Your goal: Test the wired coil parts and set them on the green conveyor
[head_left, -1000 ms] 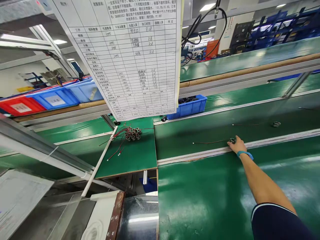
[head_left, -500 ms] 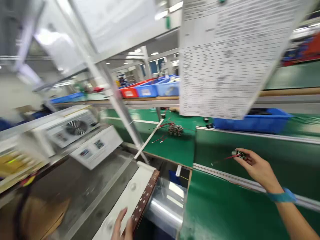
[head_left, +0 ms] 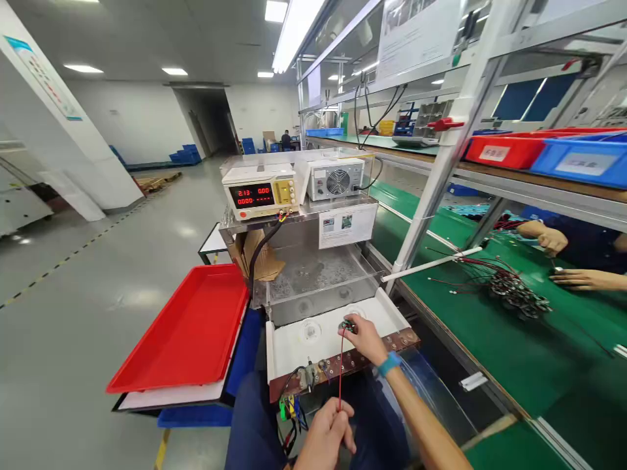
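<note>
My right hand (head_left: 365, 341) is closed on a small wired circuit board (head_left: 347, 324), holding it above a white fixture panel (head_left: 329, 344) with round clear pads. From the board a red wire (head_left: 341, 365) runs straight down across a brown strip (head_left: 360, 359) lined with metal studs. At its lower end my left hand (head_left: 327, 432) pinches the wire, close to my lap. The wire's tip is hidden by my fingers. Left of the wire, a small metal switch block (head_left: 307, 377) sits at the strip's edge above green, blue and yellow connectors (head_left: 289, 408).
A power supply (head_left: 259, 196) with red digits stands behind the fixture, beside a grey vented unit (head_left: 337, 181). A red tray (head_left: 191, 326) lies at left. On the green bench (head_left: 490, 346) is a pile of wired boards (head_left: 519, 294), near a co-worker's hands (head_left: 582, 279).
My view has turned left. My right hand has carried the board from over the green bench to the white panel. My left hand, earlier open near the brown strip, now pinches the red wire.
</note>
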Available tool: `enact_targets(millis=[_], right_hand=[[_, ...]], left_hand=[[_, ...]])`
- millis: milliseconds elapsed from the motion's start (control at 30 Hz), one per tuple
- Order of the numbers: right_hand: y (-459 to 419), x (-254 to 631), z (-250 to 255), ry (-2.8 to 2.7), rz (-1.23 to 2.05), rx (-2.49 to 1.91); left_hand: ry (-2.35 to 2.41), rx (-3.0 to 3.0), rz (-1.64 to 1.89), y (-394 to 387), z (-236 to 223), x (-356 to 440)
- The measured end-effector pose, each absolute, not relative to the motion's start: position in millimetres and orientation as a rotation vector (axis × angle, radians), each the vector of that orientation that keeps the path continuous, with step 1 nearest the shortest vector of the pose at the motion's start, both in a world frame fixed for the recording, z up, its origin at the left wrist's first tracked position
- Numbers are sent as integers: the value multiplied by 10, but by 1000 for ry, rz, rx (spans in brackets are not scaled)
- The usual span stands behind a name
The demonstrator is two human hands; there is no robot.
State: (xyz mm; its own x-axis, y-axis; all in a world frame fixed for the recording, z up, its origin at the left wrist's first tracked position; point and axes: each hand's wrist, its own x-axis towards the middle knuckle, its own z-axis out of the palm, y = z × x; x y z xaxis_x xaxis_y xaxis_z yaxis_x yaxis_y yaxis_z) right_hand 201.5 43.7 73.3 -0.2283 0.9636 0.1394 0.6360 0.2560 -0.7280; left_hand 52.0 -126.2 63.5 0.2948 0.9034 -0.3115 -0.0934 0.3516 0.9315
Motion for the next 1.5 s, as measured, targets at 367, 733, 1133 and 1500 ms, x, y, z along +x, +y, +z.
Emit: enact_targets(millis=[367,733,1133,1500], right_hand=[[924,777,-55,-2348,459,-1773],[1005,760,-209,-2433,462,-1843],[1058,941,-310,-2520,708,-1637],[1111,968,-295,-2507,764,-1646]], left_hand=[[1078,528,785,-1436,117,-154],[1095,646,836,-1162,377,-92],[1385,956,1019,-272,580,-178],[1597,1325,925,-11,112,-29]])
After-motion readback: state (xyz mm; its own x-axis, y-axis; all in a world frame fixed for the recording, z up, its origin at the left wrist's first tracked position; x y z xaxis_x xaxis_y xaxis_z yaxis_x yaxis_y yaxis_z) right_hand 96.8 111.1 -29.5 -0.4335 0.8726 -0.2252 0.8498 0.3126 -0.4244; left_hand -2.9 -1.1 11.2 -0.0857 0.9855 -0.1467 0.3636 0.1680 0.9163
